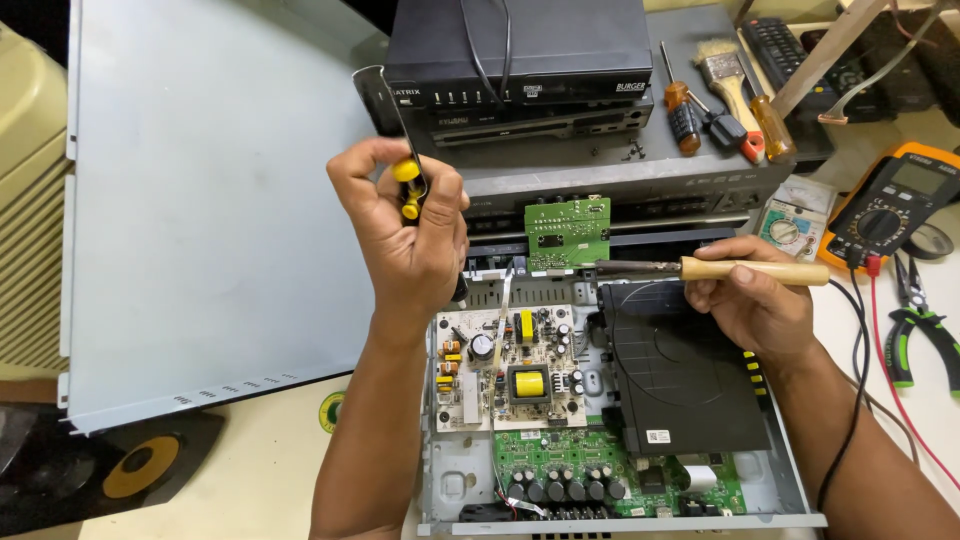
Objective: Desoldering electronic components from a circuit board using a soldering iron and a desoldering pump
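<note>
Two hands: both over the opened player chassis.
Left hand: fist closed around a yellow-and-black desoldering pump.
Right hand: pinching a wooden-handled soldering iron, tip beside the small green circuit board.

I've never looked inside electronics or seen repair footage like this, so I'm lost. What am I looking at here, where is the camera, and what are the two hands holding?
The one picture comes from a camera worn on the person's head, looking down at their own hands over a workbench.

Below the hands lies an opened disc player with its lid off: a pale circuit board, a green circuit board and a black disc drive show inside.

The left hand grips a black and yellow tool, probably a solder sucker. The right hand holds a soldering iron by its wooden handle, tip pointing toward a small green board.

Around them: stacked players, screwdrivers, a brush, an orange multimeter, pliers and a grey metal cover.
</note>
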